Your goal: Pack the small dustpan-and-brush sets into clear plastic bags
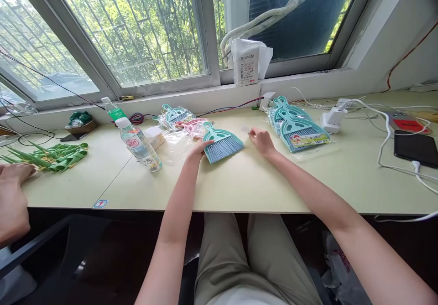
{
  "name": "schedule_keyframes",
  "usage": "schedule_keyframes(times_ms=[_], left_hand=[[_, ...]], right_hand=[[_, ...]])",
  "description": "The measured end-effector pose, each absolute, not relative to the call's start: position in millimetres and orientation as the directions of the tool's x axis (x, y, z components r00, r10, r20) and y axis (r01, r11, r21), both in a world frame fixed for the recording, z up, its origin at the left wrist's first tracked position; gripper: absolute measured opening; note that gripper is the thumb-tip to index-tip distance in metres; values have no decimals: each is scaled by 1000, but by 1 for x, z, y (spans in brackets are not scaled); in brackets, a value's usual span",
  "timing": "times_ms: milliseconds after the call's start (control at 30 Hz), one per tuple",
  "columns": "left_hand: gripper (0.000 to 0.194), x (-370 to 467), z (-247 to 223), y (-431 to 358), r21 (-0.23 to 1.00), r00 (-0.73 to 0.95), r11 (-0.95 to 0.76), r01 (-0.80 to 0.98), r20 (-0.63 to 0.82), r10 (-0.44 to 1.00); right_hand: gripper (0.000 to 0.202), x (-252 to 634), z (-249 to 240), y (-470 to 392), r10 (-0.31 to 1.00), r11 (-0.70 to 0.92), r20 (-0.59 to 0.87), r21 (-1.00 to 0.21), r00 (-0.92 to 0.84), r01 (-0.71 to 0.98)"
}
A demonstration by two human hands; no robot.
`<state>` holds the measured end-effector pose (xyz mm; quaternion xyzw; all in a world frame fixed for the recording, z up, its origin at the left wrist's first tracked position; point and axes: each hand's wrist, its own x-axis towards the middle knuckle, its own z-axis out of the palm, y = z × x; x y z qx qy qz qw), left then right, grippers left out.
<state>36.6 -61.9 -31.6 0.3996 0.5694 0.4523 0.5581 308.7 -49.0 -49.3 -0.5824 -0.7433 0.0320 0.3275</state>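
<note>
Khaki trousers [222,264] are nearest cam, below & R of the water btl [138,145]; R of btl, L hand [197,150] grips a mint plastic dustpan-&-brush set [223,147] by its edge, R hand [262,141] curled further R, can't tell if pinching anything. Held set looks unwrapped, stage otherwise unclear; fan-shaped, blue-bristled sets [298,125] well R of btl sit in shiny, crinkly film.

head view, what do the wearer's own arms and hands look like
The left hand and right hand are bare, with no gloves or wristwear visible. The left forearm and right forearm are slim, with no sleeves, cables or clear markings showing.
</note>
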Motion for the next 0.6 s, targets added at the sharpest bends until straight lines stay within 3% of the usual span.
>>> schedule_keyframes(times_ms=[67,133,300,367,600], left_hand=[[42,42,-33,-63,956,-58,278,-92,-284,957],[42,51,-36,-64,952,-25,270,-144,-277,961],[38,72,-42,-69,948,70,138,-288,-123,990],[47,75,-41,-71,953,98,84,-293,-57,994],[66,76,-39,-72,955,143,45,-292,-3,990]], right_hand=[[25,309,-39,-57,827,311,559,-543,58,780],[29,300,-32,-71,785,370,613,-581,90,724],[30,256,-44,-107,757,644,494,-455,-428,615],[33,247,-51,-111,735,674,460,-419,-497,608],[38,258,-44,-105,832,531,454,-487,-318,694]])
